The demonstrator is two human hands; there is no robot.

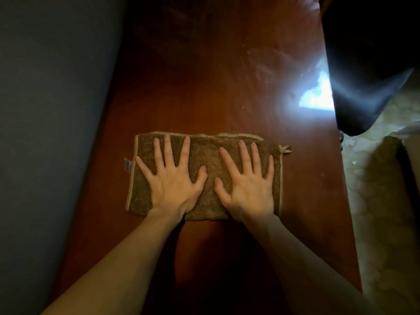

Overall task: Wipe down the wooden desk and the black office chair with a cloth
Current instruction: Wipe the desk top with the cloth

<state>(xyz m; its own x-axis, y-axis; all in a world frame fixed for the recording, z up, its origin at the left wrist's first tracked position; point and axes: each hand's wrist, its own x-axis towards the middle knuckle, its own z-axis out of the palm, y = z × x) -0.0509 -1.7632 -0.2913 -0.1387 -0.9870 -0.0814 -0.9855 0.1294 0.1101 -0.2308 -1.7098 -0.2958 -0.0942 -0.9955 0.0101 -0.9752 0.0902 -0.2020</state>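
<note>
So both bare forearms come in from the near edge, and the left hand (169,178) and right hand (247,180) are planted side by side, palms down, on a brown terry cloth with a pale stitched border (204,176). No grip to speak of on either side: fingers are straight and fanned wide, just pressing, nothing curled round or pinched. Makes sense to me, since flat spread palms put weight over most of the cloth so it drags evenly instead of bunching up. The cloth itself looks folded into a long rectangle lying crosswise on the glossy reddish-brown wooden bench (216,92), roughly mid-width, with a little tag poking out on its left edge and a small loop at the far right corner. Folding it that wide probably lets one push cover a big strip of the top. Past the fingertips the wood runs away from the person, and on the far right part you can see pale streaky smears next to a bright patch of glare, so my guess is that stretch needs a pass. Beyond the right edge sits the black padded office chair (368,64), apart from the cloth, looks untouched for now. A dull grey-blue wall (50,110) runs along the left side.
</note>
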